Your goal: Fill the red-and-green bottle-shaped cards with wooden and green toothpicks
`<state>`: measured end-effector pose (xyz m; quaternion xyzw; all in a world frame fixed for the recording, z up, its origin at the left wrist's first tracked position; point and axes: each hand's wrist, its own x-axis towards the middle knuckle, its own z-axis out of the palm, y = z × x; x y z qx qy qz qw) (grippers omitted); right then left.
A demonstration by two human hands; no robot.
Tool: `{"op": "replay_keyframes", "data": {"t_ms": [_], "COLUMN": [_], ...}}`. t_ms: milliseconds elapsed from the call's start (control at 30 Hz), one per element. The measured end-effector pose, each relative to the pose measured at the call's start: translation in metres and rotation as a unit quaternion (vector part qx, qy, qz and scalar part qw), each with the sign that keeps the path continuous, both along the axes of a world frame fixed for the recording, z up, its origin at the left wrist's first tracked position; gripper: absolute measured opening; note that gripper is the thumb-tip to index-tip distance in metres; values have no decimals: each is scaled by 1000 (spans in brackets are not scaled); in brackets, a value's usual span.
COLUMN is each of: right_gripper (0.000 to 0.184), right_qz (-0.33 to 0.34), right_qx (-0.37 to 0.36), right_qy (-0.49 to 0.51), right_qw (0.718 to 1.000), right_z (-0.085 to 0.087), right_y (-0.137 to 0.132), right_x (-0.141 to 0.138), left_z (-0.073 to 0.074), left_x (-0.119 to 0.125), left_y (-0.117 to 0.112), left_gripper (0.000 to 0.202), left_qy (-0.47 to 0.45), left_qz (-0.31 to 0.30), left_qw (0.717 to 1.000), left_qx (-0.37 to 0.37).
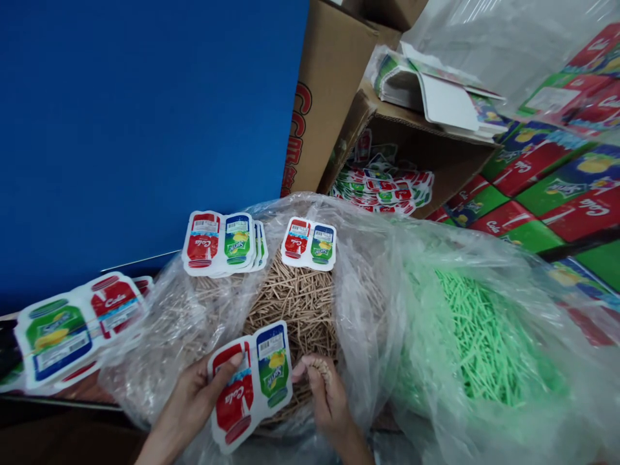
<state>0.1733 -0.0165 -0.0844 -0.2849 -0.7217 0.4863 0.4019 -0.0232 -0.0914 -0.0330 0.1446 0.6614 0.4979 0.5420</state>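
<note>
My left hand (191, 397) grips a white double packet (252, 384) printed with a red Cola can and a green-blue can, thumb on its front. My right hand (325, 394) is pinched shut on a small bundle of brown sticks (320, 368), right beside the packet. Both hands are over a clear plastic bag (368, 258) filled with brown sticks (295, 300). A single packet (309, 243) and a small stack of packets (223, 243) lie on the far side of the stick pile.
A second clear bag holds green sticks (479, 339) at the right. More packets (72, 329) lie at the left edge. An open cardboard box (411, 161) behind holds several packets. A blue panel (145, 116) stands at the back left, printed cartons (557, 187) at the right.
</note>
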Motion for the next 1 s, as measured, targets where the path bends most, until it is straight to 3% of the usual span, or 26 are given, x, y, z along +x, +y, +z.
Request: {"op": "replay_keyframes", "data": {"t_ms": [233, 600, 733, 900, 967, 1000], "right_gripper": [21, 27, 31, 27, 26, 24], "right_qz": [2, -32, -15, -99, -125, -126], "right_qx": [-21, -116, -96, 92, 70, 21], "right_qy": [-4, -80, -100, -153, -106, -67], "right_qw": [1000, 989, 990, 979, 984, 990], "right_z": [1, 4, 7, 14, 26, 35], "right_y": [-1, 5, 8, 18, 19, 18], "right_x": [0, -4, -4, 3, 0, -3], "left_z": [-1, 1, -2, 3, 8, 10], "left_x": [-1, -4, -10, -5, -1, 1], "left_y": [-1, -9, -14, -9, -4, -1], "left_gripper": [33, 37, 27, 16, 10, 8], "left_qy": [73, 213, 235, 224, 223, 229], "left_qz": [-46, 32, -41, -111, -144, -163], "left_qw": [996, 976, 970, 965, 960, 955], "left_qx": [21, 30, 46, 77, 90, 97]}}
